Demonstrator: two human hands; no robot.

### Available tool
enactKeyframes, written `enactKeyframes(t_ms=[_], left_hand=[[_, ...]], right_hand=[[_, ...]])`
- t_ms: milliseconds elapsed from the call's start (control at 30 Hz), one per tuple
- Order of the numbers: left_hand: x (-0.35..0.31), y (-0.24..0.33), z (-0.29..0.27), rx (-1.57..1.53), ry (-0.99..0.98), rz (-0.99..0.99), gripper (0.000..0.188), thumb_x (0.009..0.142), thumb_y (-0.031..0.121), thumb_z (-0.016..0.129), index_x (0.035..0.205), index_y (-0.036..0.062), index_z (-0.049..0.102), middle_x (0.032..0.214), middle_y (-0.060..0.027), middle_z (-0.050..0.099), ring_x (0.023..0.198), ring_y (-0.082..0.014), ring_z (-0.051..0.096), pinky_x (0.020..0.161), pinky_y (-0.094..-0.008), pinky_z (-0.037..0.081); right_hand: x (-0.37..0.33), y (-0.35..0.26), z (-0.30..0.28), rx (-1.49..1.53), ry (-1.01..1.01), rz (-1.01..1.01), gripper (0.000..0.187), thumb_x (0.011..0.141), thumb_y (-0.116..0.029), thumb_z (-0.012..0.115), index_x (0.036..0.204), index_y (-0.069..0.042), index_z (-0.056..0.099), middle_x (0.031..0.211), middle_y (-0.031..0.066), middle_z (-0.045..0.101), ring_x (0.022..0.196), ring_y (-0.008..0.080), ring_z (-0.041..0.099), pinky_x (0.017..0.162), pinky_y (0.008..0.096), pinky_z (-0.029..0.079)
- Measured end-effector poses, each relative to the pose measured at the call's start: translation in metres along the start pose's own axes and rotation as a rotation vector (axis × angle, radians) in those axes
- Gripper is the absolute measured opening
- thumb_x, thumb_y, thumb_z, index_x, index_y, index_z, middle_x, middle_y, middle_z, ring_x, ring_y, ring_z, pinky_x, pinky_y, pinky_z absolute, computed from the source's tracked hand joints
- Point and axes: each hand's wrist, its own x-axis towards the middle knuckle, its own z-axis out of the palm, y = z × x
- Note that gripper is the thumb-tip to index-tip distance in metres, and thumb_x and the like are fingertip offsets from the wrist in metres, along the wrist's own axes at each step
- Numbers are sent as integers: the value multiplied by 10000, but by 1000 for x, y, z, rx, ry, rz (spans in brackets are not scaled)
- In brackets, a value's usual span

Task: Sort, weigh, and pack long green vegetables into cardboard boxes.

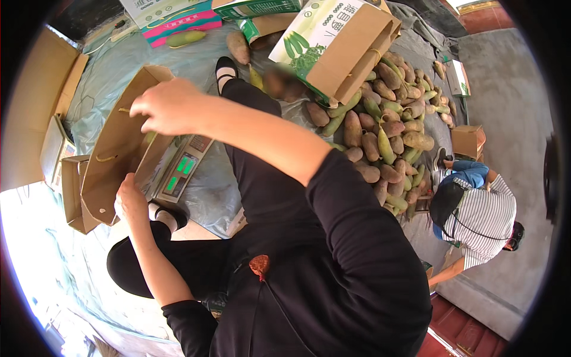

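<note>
A tall cardboard box point(110, 140) stands with its mouth toward me, its brown inside showing and short cord handles on its walls. My left hand point(131, 201) is closed on the near rim of this box, thumb along the edge. My right hand point(169, 108) reaches across over the box's far end, fingers bent and apart, with nothing visible in them; its fingertips come close to a cord handle. Something yellow-green shows in part below my right wrist, mostly hidden. Right beside the box is a weighing scale point(179, 168) with lit green displays.
Many green and reddish radishes point(386, 137) lie heaped on the right. A printed carton point(333, 50) stands open by the heap; other cartons point(178, 24) are at the back. Another scale point(55, 152) is at far left. A person in a striped shirt point(485, 217) bends down at right.
</note>
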Motion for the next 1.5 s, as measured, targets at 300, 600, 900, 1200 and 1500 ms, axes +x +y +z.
enactKeyframes(t_ms=[300, 600, 900, 1200, 1500], left_hand=[[-8, -7, 7, 32, 65, 16, 277, 845, 69, 568, 1116, 120, 600, 1028, -116, 659, 959, -334, 627, 802, -441, 493], [-5, -15, 15, -30, 119, -11, 342, 853, 77, 565, 1189, 138, 589, 1091, -97, 650, 1027, -295, 610, 873, -419, 467], [-6, -14, 18, -21, 122, -40, 338, 852, 76, 570, 1184, 139, 595, 1086, -92, 653, 1049, -286, 600, 881, -431, 444], [-4, 5, 9, 5, 75, -23, 314, 852, 106, 581, 1162, 153, 602, 1075, -69, 657, 1057, -264, 597, 902, -429, 435], [-9, 3, 8, -41, 152, 13, 307, 834, 54, 541, 1121, 132, 616, 989, -75, 657, 1002, -270, 602, 859, -420, 433]], right_hand=[[-201, 174, -68, -98, 513, 693, 205, 807, -199, 628, 984, -112, 682, 961, 122, 661, 913, 315, 628, 806, 399, 504], [-421, 294, -99, -531, 384, 1514, 230, 795, -268, 641, 1015, -212, 680, 1104, 132, 624, 1065, 337, 573, 879, 446, 493], [-458, 274, -59, -494, 123, 1519, 353, 789, -251, 666, 1127, -149, 664, 1167, 102, 645, 1089, 317, 590, 940, 412, 454], [-519, 282, -59, -330, 681, 1451, 264, 789, -73, 537, 996, -68, 702, 955, 141, 700, 904, 306, 655, 817, 393, 502], [-528, 278, -126, 83, 1428, 1102, 234, 814, -5, 494, 1001, -5, 634, 830, 95, 633, 803, 226, 599, 756, 318, 492]])
